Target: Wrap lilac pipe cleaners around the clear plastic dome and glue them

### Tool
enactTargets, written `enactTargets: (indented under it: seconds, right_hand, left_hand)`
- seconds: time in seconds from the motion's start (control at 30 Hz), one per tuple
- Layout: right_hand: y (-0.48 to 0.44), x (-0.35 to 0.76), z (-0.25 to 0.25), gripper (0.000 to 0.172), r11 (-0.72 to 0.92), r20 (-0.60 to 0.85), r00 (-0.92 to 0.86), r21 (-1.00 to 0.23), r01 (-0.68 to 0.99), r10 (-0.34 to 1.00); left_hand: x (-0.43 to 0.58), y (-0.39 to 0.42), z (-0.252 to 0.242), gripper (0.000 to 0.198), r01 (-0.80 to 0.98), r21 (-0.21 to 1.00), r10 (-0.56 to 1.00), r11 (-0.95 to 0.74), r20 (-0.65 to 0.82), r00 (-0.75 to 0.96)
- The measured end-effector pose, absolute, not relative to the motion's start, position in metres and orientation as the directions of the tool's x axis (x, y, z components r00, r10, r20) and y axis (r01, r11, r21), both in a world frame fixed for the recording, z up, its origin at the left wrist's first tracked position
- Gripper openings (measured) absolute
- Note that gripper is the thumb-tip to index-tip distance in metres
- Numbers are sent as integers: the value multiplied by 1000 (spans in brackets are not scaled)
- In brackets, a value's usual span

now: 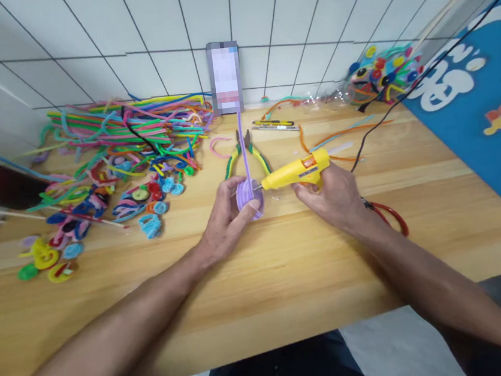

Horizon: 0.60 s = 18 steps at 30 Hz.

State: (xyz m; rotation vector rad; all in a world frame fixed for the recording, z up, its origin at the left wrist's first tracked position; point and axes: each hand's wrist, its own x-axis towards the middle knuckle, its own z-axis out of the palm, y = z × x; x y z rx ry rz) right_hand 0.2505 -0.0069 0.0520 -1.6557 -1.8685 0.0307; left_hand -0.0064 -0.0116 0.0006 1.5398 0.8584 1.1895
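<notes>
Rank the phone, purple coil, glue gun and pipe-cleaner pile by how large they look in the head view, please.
1. Pipe-cleaner pile, clearly largest.
2. Phone and glue gun, too close to rank; the right hand hides part of the latter.
3. Purple coil, smallest, though the left hand partly covers it.

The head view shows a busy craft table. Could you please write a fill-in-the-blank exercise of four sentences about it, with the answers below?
1. The left hand holds a coil whose colour is ____.
2. The right hand grips a glue gun with a ____ body.
3. The pliers on the table have handles coloured yellow and ____.
4. The phone stands in front of a wall covered with whitish ____.

Missing words: purple; yellow; green; tiles.
</notes>
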Motion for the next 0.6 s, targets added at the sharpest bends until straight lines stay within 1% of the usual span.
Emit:
enactTargets:
  seconds: [0.13, 0.23, 0.43, 0.6]
  right_hand:
    - [-7, 251, 51, 22, 235, 440, -48, -382, 894, 897]
    - [-8, 251, 51, 20, 249, 439, -68, -370, 895, 896]
    - [-6, 250, 53, 15, 237, 438, -53, -377, 896, 897]
    - [-7, 250, 52, 13, 263, 451, -71, -380, 887, 890]
  left_hand:
    - [-8, -11, -1, 50, -40, 965, 924, -259, 259, 282]
    - [-9, -11, -3, 50, -41, 965, 925, -258, 259, 277]
    - [-9, -11, -2, 51, -35, 968, 926, -247, 247, 286]
    - [-9, -11, -3, 52, -38, 969, 929, -243, 244, 279]
